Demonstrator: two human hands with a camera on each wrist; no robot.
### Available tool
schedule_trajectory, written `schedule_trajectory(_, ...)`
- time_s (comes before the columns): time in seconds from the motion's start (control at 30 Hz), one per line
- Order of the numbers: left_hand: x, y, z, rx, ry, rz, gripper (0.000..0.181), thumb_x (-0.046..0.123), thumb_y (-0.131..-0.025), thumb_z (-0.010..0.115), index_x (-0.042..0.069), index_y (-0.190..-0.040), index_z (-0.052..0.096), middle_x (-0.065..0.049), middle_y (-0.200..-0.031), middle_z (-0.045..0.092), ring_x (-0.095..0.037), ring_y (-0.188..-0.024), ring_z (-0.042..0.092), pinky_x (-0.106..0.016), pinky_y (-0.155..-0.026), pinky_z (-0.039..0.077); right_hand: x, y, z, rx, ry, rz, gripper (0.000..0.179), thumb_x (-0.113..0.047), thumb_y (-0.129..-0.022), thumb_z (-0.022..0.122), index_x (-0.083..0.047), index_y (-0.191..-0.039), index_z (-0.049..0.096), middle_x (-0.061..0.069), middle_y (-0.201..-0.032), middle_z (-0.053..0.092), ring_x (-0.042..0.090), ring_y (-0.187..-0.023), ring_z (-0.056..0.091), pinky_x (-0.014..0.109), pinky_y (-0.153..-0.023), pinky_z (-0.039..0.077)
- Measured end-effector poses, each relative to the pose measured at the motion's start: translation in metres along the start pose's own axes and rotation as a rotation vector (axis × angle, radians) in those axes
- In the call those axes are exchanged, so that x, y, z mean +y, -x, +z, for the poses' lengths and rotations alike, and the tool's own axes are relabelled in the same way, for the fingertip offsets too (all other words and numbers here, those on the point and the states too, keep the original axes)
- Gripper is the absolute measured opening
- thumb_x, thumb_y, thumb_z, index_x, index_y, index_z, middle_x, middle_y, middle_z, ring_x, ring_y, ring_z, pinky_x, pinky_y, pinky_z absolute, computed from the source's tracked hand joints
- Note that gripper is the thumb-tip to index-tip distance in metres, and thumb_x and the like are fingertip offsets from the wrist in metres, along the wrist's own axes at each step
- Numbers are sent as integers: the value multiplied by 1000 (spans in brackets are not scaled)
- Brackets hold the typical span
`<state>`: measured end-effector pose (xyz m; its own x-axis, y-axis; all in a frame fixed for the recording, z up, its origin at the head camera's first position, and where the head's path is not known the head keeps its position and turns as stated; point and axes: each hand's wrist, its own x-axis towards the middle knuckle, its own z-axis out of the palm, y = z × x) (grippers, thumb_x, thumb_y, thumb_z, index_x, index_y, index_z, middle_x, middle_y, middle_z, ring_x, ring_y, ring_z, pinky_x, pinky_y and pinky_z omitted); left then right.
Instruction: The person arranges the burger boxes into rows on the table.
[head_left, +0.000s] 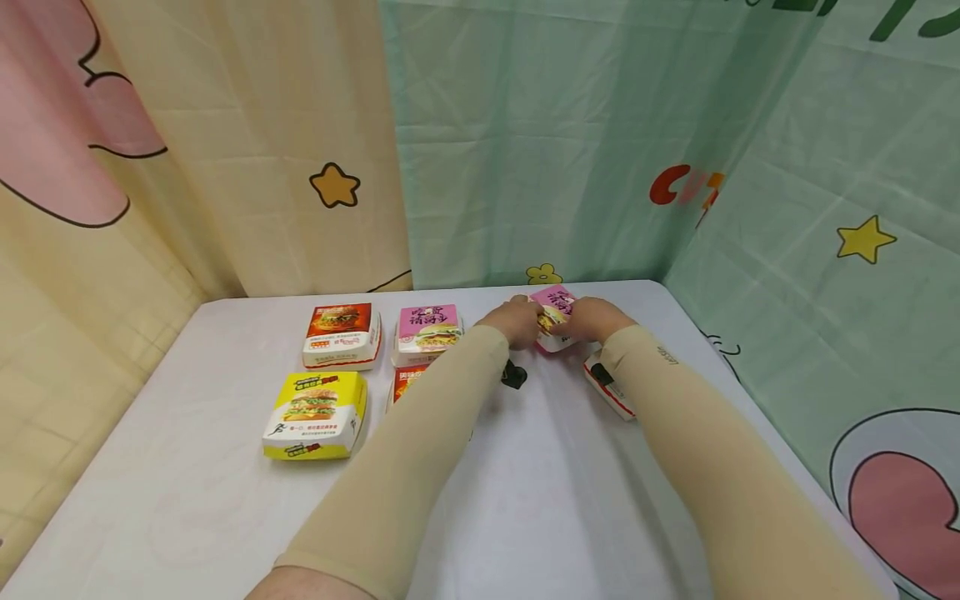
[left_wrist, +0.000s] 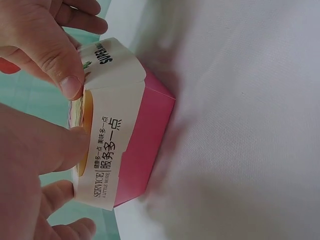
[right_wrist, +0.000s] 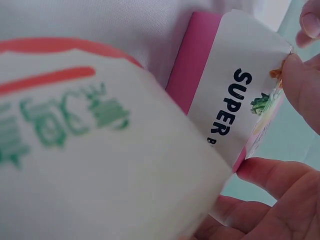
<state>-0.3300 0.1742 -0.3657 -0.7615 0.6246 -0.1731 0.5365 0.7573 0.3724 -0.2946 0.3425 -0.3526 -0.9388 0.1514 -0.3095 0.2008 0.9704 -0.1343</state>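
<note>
Left hand (head_left: pixel 513 322) and right hand (head_left: pixel 598 318) both grip pink box (head_left: pixel 553 302) at opposite sides; step seems positioning. Next move probably calls for even settling, gentle release.

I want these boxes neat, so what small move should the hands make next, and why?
I'd probably turn the held pink box slightly to square it up: the left hand and right hand both grip it, its base seems to rest on the white table, and in the head view it looks angled while the other pink box sits nearly straight.
</note>
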Motion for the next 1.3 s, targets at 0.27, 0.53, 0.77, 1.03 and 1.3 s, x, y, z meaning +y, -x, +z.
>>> schedule_trajectory(0.27, -3, -4, 4, -10, 39, -42, 51, 20, -107, 53, 18, -157, 50, -12, -160, 41, -25, -135, 52, -45, -113, 49, -2, 1, 1, -11, -38, -14, 63, -50, -98, 67, 4, -131, 65, 19, -127, 70, 30, -105, 61, 48, -104, 50)
schedule_trajectory(0.53, -5, -5, 8, -9, 51, -74, 53, 23, -106, 54, 21, -159, 47, -11, -152, 42, -24, -120, 55, -41, -103, 55, -4, 1, 1, 23, -69, -19, 62, -43, -96, 72, 1, -140, 62, 20, -134, 67, 33, -112, 58, 51, -108, 49)
schedule_trajectory(0.77, -3, 5, 4, 21, 57, -67, 50, 22, -105, 55, 18, -155, 52, -12, -139, 45, -24, -117, 51, -40, -97, 54, -4, -6, 2, -17, -18, -68, 61, -35, -100, 67, -1, -149, 55, 22, -141, 63, 35, -118, 58, 53, -115, 45)
schedule_trajectory(1.03, -1, 12, 4, 82, 48, -46, 42, 21, -104, 56, 14, -145, 60, -13, -127, 48, -26, -114, 51, -42, -97, 54, -4, -7, 3, -73, -75, -31, 72, -41, -100, 67, -5, -159, 45, 22, -148, 56, 36, -125, 54, 53, -116, 45)
schedule_trajectory(1.3, -10, -3, 8, 91, 109, -146, 53, 26, -104, 58, 16, -155, 50, -15, -137, 47, -27, -122, 51, -47, -105, 51, -7, -7, 3, -114, -132, -71, 68, -31, -104, 64, -7, -162, 38, 21, -144, 58, 28, -106, 61, 37, -86, 55)
